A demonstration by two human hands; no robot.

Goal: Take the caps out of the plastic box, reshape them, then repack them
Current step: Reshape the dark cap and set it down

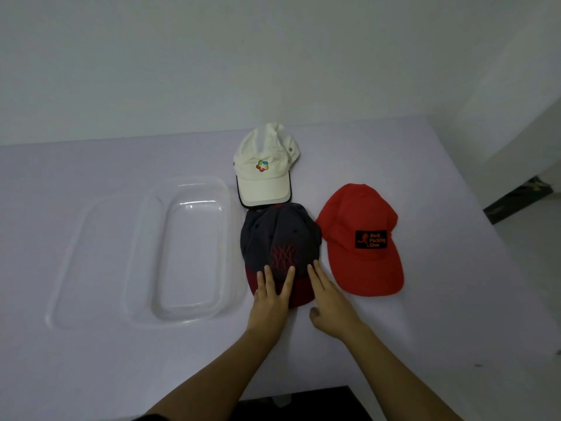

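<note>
step: reshape, 3 caps out | dark cap [280,247] on table, just right of empty plastic box [198,184] | left hand [270,296] flat, pressing brim | right hand [329,294] flat, fingers straight, touching cap's edge, grasping nothing | next: probably smooth crown, then grip brims for repacking
</note>
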